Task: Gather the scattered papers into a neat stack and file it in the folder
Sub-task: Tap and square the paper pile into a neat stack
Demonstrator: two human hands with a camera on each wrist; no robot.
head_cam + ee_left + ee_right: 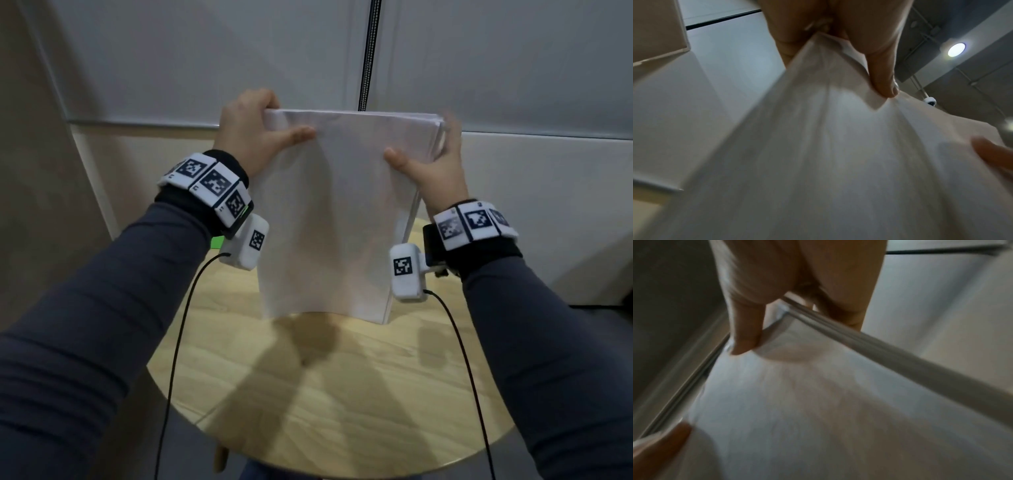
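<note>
- The papers look gathered already; the step in hand seems to be squaring the stack (pixel 329 219), held upright in the air above the far part of the round wooden worktop (pixel 342 394), clear of its surface.
- The left hand (pixel 253 137) grips the stack's upper left corner, thumb on the near face and fingers curled over the top edge.
- The right hand (pixel 435 164) holds the upper right side the same way, thumb in front, fingers behind.
- The sheets are plain white; at the right edge they sit slightly stepped, not flush.
- Next, probably: tap the lower edge on the worktop to even it. No folder is in view, so it must first be found.
</note>
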